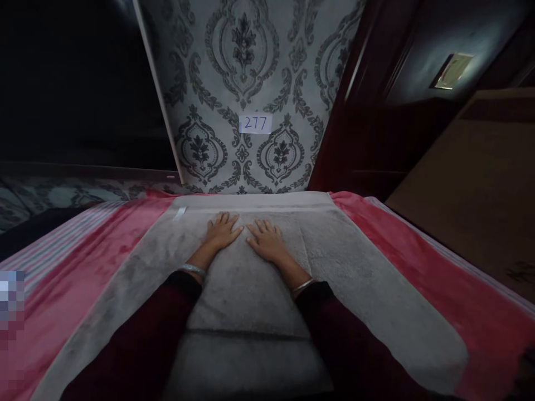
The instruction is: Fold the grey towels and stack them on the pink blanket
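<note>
At the far left, a dark screen (75, 83) fills the upper corner, its pale edge slanting down toward the bed. Below it, a striped sheet (75, 229) in white, pink and blue-grey runs along the side, and next to that lies a band of red cloth (102, 253), creased and with a soft sheen.

Then comes the grey blanket (251, 295), spread over the red cloth in the middle, wide toward the person and narrower at the far end, where a smooth, paler border crosses it. A small white tag (180, 213) sits near its far left corner. A dark crease crosses the blanket between the forearms.

The left hand (220, 233) rests palm down on the far part of the blanket, fingers spread, released; a silvery bangle (193, 269) circles the wrist beside a dark cuff. Beyond it rises patterned wallpaper (243, 47) with a paper (255, 123) reading "277". Just beside the left hand, thumbs near but apart, the right hand (267, 239) lies equally flat on the blanket, released too, with a thin bangle at its wrist.

Farther right, red cloth shows again beyond the blanket's edge. Behind stand dark red woodwork, perhaps a door (355, 133), a lit switch plate (453, 71) and a brown panel (476, 184).
</note>
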Demonstrator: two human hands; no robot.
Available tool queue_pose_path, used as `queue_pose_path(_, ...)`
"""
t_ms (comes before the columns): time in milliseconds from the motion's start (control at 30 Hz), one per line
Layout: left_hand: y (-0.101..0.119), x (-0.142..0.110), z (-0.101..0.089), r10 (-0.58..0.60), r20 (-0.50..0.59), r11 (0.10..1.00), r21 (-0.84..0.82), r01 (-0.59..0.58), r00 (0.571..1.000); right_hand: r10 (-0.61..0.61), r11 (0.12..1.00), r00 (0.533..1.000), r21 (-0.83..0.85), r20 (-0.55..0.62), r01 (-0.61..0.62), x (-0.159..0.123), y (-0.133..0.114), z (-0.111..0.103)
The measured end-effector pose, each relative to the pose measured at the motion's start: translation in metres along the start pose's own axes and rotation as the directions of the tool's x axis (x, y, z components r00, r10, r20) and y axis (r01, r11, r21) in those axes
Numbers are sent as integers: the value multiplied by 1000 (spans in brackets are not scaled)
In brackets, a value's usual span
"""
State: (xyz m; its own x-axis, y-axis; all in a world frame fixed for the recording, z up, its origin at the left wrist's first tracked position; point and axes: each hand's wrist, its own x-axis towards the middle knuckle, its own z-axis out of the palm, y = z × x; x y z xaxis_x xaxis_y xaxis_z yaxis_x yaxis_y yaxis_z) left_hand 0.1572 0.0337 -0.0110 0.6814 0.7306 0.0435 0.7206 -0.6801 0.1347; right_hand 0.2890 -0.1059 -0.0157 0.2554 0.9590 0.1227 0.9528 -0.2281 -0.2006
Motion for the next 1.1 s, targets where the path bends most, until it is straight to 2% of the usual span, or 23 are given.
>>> queue_pose_path(200, -1, -1, -5, 14, 58, 999, -35, -12, 998, -64, 998, 993, 2, 101, 64, -16, 1, -10)
queue_pose_path(367, -2, -15, -14, 61, 123, 997, -44, -55, 991, -197, 980, 970, 36, 144, 194, -70, -5, -12)
queue_pose_path(433, 2, -36, -15, 79, 118, 997, -15, -78, 990, -273, 962, 949, 52, 157, 268, -100, -10, -12)
queue_pose_path(500, 7, -66, -10, 163, 113, 987, 0, -164, 980, -337, 941, 926, 67, 171, 330, -130, -13, -11)
queue_pose_path(633, 7, -129, 3, 410, 95, 912, -23, -409, 907, -389, 921, 904, 90, 176, 378, -182, -15, -10)
queue_pose_path(700, -2, -149, 7, 428, 80, 904, -22, -427, 900, -368, 929, 919, 83, 143, 360, -202, -12, -8)
queue_pose_path(800, -22, -161, 10, 364, 66, 931, -38, -362, 929, -269, 962, 960, 59, 73, 265, -228, -3, -2)
queue_pose_path(900, -36, -170, 13, 268, -5, 960, -86, -268, 963, -134, 988, 991, 70, -15, 134, -248, 9, 7)
queue_pose_path(1000, -39, -188, 18, 169, -134, 971, -148, -189, 976, -21, 990, 989, 134, -146, 41, -262, 20, 19)
queue_pose_path(1100, -39, -209, 21, 62, -264, 964, -234, -126, 962, 111, 973, 953, 225, -281, -47, -266, 29, 27)
